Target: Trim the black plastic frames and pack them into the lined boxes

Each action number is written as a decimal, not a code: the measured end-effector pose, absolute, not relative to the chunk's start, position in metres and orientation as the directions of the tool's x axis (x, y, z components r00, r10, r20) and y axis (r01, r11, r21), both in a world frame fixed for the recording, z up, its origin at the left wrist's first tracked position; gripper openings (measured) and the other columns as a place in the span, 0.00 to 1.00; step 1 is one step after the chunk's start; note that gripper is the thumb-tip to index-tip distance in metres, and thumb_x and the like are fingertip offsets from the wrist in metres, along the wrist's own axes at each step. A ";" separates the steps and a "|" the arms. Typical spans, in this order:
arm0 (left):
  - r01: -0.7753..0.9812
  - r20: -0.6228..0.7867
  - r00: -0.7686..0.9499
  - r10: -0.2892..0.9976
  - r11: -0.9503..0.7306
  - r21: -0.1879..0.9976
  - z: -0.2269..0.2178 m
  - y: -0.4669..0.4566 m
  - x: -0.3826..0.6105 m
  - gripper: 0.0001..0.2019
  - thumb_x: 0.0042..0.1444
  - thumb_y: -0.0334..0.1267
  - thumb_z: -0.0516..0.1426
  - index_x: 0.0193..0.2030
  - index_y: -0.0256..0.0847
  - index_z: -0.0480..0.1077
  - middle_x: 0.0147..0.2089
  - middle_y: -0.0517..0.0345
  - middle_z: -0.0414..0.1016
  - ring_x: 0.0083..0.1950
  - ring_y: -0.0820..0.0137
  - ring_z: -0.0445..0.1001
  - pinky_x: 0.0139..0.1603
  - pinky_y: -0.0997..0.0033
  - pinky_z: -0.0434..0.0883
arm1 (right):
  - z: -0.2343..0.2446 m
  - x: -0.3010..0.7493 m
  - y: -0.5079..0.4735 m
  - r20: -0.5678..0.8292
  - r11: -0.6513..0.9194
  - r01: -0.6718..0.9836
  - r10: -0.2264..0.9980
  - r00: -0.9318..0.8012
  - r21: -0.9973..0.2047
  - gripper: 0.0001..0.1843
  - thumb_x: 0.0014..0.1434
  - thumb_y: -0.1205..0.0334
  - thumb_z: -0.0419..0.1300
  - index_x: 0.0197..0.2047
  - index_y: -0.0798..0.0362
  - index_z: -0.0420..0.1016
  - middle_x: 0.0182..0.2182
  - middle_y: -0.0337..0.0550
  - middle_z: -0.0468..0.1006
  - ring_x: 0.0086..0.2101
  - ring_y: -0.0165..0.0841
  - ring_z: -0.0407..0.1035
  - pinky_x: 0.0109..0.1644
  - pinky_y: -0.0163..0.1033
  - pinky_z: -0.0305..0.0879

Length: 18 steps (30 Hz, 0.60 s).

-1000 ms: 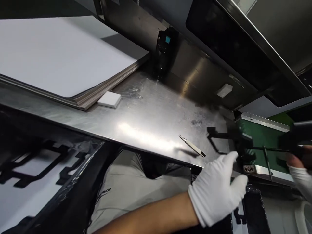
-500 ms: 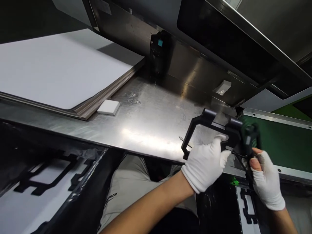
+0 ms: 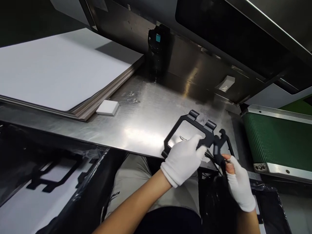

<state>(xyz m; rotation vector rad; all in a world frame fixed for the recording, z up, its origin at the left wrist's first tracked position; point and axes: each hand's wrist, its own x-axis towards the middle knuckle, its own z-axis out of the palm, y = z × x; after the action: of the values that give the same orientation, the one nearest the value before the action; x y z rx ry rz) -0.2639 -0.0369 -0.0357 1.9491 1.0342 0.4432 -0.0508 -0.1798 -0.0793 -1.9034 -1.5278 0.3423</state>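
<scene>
My left hand, in a white glove, is closed on a black bracket frame with two curled tabs on its far side. It holds this frame tilted over the front of the metal bench. My right hand wears a white glove with bare thumb and fingertip showing. A second black frame part is pinched in it, close to the right side of the first frame. Where the two parts meet is partly hidden. Through the first frame's opening, a thin pointed tip shows; its kind is unclear.
White sheets are stacked on the metal bench, with a white block beside them. A dark bottle-like object stands behind. To the right runs a green conveyor belt. Black-lined bins hold more black frames at lower left.
Both hands have moved left with their black parts, away from the conveyor. The right part has turned and is less blurred. The view has shifted slightly, showing more of the conveyor's end.
</scene>
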 end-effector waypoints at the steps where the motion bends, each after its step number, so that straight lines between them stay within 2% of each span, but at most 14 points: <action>1: 0.567 -0.075 0.554 0.829 -0.309 0.764 -0.035 -0.031 -0.272 0.12 0.72 0.39 0.51 0.50 0.42 0.75 0.31 0.59 0.78 0.35 0.63 0.81 0.38 0.68 0.73 | -0.079 -0.051 -0.180 0.150 -0.103 0.777 0.957 0.247 -0.621 0.24 0.78 0.45 0.49 0.55 0.51 0.80 0.39 0.44 0.85 0.36 0.38 0.81 0.41 0.37 0.76; 2: 0.653 -0.073 0.479 0.875 -0.299 0.696 -0.034 -0.025 -0.283 0.13 0.72 0.39 0.50 0.53 0.41 0.75 0.32 0.57 0.79 0.36 0.61 0.81 0.38 0.66 0.73 | -0.079 -0.049 -0.181 0.109 -0.115 0.787 0.968 0.225 -0.607 0.24 0.78 0.45 0.48 0.56 0.51 0.80 0.38 0.44 0.85 0.35 0.37 0.81 0.41 0.37 0.76; 4: 0.796 -0.057 0.247 0.967 -0.169 0.582 -0.030 -0.010 -0.310 0.16 0.72 0.40 0.49 0.56 0.41 0.74 0.35 0.53 0.80 0.39 0.58 0.82 0.41 0.64 0.73 | -0.079 -0.037 -0.184 0.076 -0.152 0.796 0.968 0.241 -0.586 0.26 0.78 0.44 0.47 0.56 0.51 0.79 0.37 0.44 0.85 0.36 0.38 0.81 0.41 0.37 0.76; 5: 0.828 -0.049 0.126 0.991 -0.078 0.555 -0.027 -0.003 -0.324 0.17 0.71 0.42 0.49 0.57 0.41 0.74 0.37 0.52 0.81 0.40 0.56 0.82 0.42 0.63 0.74 | -0.080 -0.028 -0.184 0.075 -0.183 0.799 0.959 0.273 -0.572 0.27 0.78 0.43 0.47 0.56 0.52 0.79 0.37 0.44 0.86 0.37 0.38 0.81 0.41 0.37 0.76; 7: 0.835 -0.047 -0.010 0.999 0.035 0.549 -0.024 0.004 -0.349 0.19 0.70 0.45 0.49 0.59 0.42 0.73 0.41 0.50 0.83 0.44 0.54 0.82 0.45 0.61 0.75 | -0.085 -0.008 -0.180 0.067 -0.246 0.815 0.943 0.327 -0.524 0.28 0.77 0.42 0.46 0.56 0.52 0.79 0.36 0.45 0.86 0.37 0.40 0.81 0.40 0.38 0.75; 9: 0.828 -0.067 -0.005 0.998 0.041 0.560 -0.025 0.000 -0.361 0.20 0.70 0.47 0.50 0.60 0.41 0.73 0.43 0.49 0.83 0.45 0.53 0.82 0.46 0.59 0.75 | -0.092 0.008 -0.165 0.033 -0.284 0.848 0.942 0.333 -0.447 0.29 0.77 0.41 0.45 0.55 0.52 0.79 0.35 0.46 0.85 0.36 0.41 0.80 0.40 0.40 0.73; 11: 0.819 -0.099 0.084 0.991 -0.012 0.573 -0.032 -0.017 -0.360 0.19 0.70 0.46 0.50 0.59 0.39 0.73 0.42 0.47 0.83 0.43 0.53 0.83 0.44 0.59 0.76 | -0.102 0.016 -0.139 -0.024 -0.312 0.888 0.946 0.324 -0.338 0.29 0.77 0.43 0.44 0.54 0.52 0.80 0.36 0.47 0.85 0.36 0.41 0.79 0.40 0.41 0.71; 14: 0.774 -0.194 0.251 0.948 -0.077 0.628 -0.049 -0.052 -0.341 0.18 0.72 0.45 0.49 0.58 0.38 0.72 0.36 0.49 0.82 0.38 0.55 0.83 0.39 0.60 0.76 | -0.115 0.015 -0.096 -0.072 -0.329 0.918 0.944 0.321 -0.222 0.24 0.76 0.50 0.47 0.56 0.53 0.79 0.45 0.53 0.85 0.41 0.42 0.79 0.44 0.42 0.70; 16: 0.738 -0.258 0.304 0.917 -0.055 0.673 -0.059 -0.072 -0.329 0.19 0.74 0.47 0.50 0.61 0.37 0.71 0.34 0.51 0.81 0.38 0.56 0.84 0.40 0.60 0.77 | -0.120 0.008 -0.076 -0.056 -0.304 0.929 0.953 0.299 -0.212 0.22 0.75 0.53 0.49 0.60 0.53 0.77 0.54 0.56 0.82 0.46 0.43 0.78 0.48 0.44 0.71; 18: 0.718 -0.289 0.298 0.910 -0.014 0.696 -0.065 -0.083 -0.323 0.21 0.74 0.48 0.52 0.64 0.38 0.69 0.36 0.51 0.83 0.42 0.54 0.85 0.43 0.59 0.78 | -0.121 -0.004 -0.069 0.046 -0.236 0.928 0.965 0.260 -0.288 0.21 0.74 0.55 0.50 0.61 0.53 0.76 0.59 0.57 0.78 0.51 0.45 0.76 0.55 0.48 0.71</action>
<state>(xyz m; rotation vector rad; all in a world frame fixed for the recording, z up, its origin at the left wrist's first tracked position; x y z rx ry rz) -0.3226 -0.0829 -0.0653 1.7778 1.4701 0.3075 -0.0042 -0.0687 -0.1212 -2.2755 -1.7563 0.2056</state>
